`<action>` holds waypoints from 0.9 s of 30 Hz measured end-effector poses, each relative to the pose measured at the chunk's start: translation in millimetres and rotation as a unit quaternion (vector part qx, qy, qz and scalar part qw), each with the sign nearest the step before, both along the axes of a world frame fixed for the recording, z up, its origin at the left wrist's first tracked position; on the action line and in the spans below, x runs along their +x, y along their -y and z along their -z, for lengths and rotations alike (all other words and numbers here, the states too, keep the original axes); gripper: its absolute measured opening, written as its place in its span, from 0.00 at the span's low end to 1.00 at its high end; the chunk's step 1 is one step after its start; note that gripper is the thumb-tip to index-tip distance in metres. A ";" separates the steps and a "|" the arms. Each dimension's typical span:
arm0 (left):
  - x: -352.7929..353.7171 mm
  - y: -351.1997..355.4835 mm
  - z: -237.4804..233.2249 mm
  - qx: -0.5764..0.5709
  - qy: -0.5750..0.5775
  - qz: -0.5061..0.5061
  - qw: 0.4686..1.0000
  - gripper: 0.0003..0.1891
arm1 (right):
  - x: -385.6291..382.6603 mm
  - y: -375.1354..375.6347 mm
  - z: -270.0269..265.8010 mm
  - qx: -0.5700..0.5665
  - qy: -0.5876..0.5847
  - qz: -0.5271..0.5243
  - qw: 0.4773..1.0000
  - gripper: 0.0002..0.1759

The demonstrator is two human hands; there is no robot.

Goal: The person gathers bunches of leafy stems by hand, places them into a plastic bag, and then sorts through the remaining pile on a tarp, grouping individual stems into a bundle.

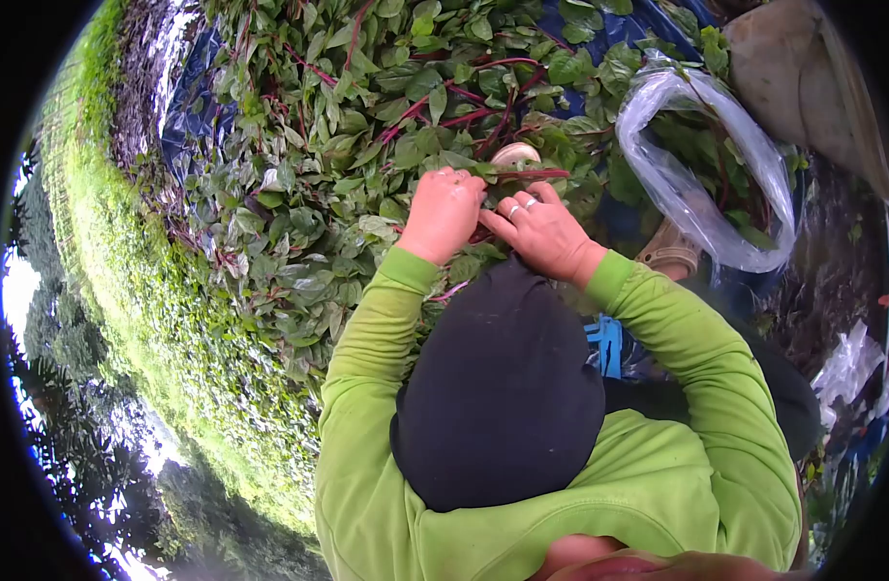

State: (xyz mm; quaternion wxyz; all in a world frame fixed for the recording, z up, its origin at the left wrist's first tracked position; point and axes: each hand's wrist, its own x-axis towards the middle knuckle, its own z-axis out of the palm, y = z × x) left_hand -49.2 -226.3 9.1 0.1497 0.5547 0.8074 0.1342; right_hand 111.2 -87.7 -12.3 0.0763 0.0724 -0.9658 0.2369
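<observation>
Both my hands are close together over a heap of leafy greens with red stems (319, 174). My left hand (443, 215) is closed, its fingers curled at the near end of a thick red stem (536, 174). My right hand (549, 234), with rings on two fingers, is just to the right. Its thumb and fingers are pinched together by a reddish stem piece; what lies between them is partly hidden. Below the hands is my bent knee in dark cloth (503, 387). A pale shoe tip (515, 155) shows just beyond the fingers.
An open clear plastic bag (643, 126) with greens inside stands at the right, beside a brown-grey cloth-like item (793, 73). Blue plastic sheeting (198, 116) lies under the heap. A bright blue object (609, 347) is beside my knee. Crumpled clear plastic (844, 373) lies far right.
</observation>
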 end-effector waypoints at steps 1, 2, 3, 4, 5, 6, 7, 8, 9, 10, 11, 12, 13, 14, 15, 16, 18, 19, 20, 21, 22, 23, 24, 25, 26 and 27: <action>6.1 4.2 4.1 -0.008 0.022 -0.013 1.000 0.06 | 2.8 0.7 1.2 -0.001 0.012 0.008 1.000 0.19; 10.7 7.6 7.5 -0.015 0.045 -0.028 0.999 0.06 | 5.5 1.1 2.4 -0.001 0.024 0.014 1.000 0.20; 13.8 9.8 6.7 -0.022 0.065 -0.043 0.997 0.06 | 8.0 2.4 3.6 0.004 0.031 0.031 0.999 0.20; 15.2 11.8 1.6 -0.032 0.115 -0.065 0.991 0.07 | 9.8 4.7 4.3 0.008 0.037 0.046 0.998 0.20; 15.8 14.0 2.7 -0.036 0.139 -0.071 0.987 0.07 | 10.0 5.6 5.5 0.012 0.041 0.060 0.997 0.20; 16.5 17.6 4.2 -0.042 0.162 -0.077 0.983 0.08 | 8.2 5.3 2.9 0.018 0.031 0.058 0.998 0.20; 17.0 21.7 4.8 -0.049 0.185 -0.081 0.978 0.09 | 6.6 5.6 -0.3 0.023 0.021 0.057 0.998 0.20; 18.3 24.4 5.8 -0.055 0.180 -0.083 0.979 0.09 | 5.3 6.8 -2.1 0.026 0.011 0.058 0.998 0.20; 20.5 24.1 5.4 -0.061 0.175 -0.084 0.979 0.09 | 4.5 7.8 -1.6 0.043 -0.010 0.058 0.997 0.20; 21.6 23.8 5.6 -0.066 0.170 -0.083 0.980 0.09 | 3.3 7.1 -0.3 0.061 -0.031 0.058 0.996 0.20; 23.0 24.9 7.5 -0.057 0.168 -0.084 0.980 0.09 | 3.0 6.4 0.2 0.080 -0.051 0.057 0.994 0.19; 25.6 25.9 9.5 -0.047 0.168 -0.086 0.981 0.09 | 3.0 7.1 -0.8 0.080 -0.038 0.066 0.994 0.18; 27.6 26.4 11.4 -0.036 0.169 -0.088 0.981 0.09 | 2.7 8.2 -2.4 0.080 -0.025 0.076 0.994 0.17; 28.8 26.9 12.9 -0.035 0.166 -0.080 0.982 0.09 | 3.0 8.5 -3.5 0.081 -0.012 0.084 0.993 0.16; 29.7 27.3 12.5 -0.035 0.163 -0.073 0.983 0.08 | 4.7 9.0 -3.1 0.075 0.007 0.079 0.994 0.16; 30.3 28.5 12.0 -0.035 0.160 -0.066 0.984 0.08 | 6.6 10.4 -1.8 0.068 0.025 0.074 0.995 0.16; 28.2 30.8 12.0 -0.031 0.146 -0.043 0.988 0.07 | 7.2 12.0 -0.9 0.060 0.039 0.068 0.995 0.15; 26.5 31.9 11.2 -0.029 0.139 -0.030 0.989 0.07 | 6.9 12.2 -0.9 0.060 0.034 0.068 0.995 0.14; 23.7 34.2 9.2 -0.026 0.130 -0.030 0.991 0.08 | 6.6 12.0 -1.0 0.060 0.029 0.068 0.995 0.14; 18.8 35.1 1.6 -0.023 0.121 -0.030 0.992 0.08 | 6.2 11.5 -2.2 0.059 0.030 0.067 0.996 0.14; 13.3 37.8 -3.5 -0.019 0.113 -0.030 0.993 0.09 | 5.6 10.4 -3.9 0.058 0.030 0.066 0.996 0.14; 1.2 44.2 -4.0 -0.062 0.093 -0.046 0.993 0.10 | 6.0 9.2 -4.7 0.057 0.031 0.064 0.996 0.14; -16.6 52.3 -3.6 -0.105 0.073 -0.060 0.990 0.12 | 7.5 9.5 -4.9 0.057 0.034 0.064 0.996 0.14; -26.8 54.3 -5.9 -0.148 0.050 -0.075 0.985 0.13 | 7.5 9.1 -4.9 0.057 0.034 0.063 0.996 0.14; -27.2 54.0 -7.5 -0.141 0.070 -0.121 0.980 0.14 | 7.4 8.6 -5.1 0.058 0.034 0.063 0.996 0.14; -25.9 52.1 -12.6 -0.136 0.090 -0.166 0.973 0.16 | 7.5 8.7 -5.8 0.055 0.033 0.062 0.996 0.14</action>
